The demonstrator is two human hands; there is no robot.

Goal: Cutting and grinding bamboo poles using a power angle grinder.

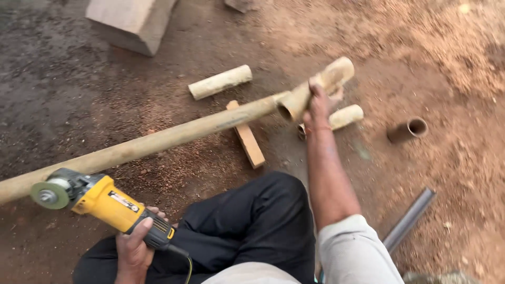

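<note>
Left hand [134, 247]: gripping the yellow-bodied angle grinder [97, 202] by its black handle, disc beside the long tan pipe [158, 139].
Right hand [319, 105]: clamped on a short tan pipe offcut [315, 87] at that pipe's far end.
Ground: wooden block [246, 135] under the pipe.

My head camera looks steeply down over my knees, close to my hands, onto the dirt ground [79, 79].

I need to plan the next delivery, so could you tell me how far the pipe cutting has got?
Done: cut pieces lie on the ground. In hand: the right hand lifts a short piece; the left hand holds the angle grinder. Left: the long pipe on the wooden block.
</note>
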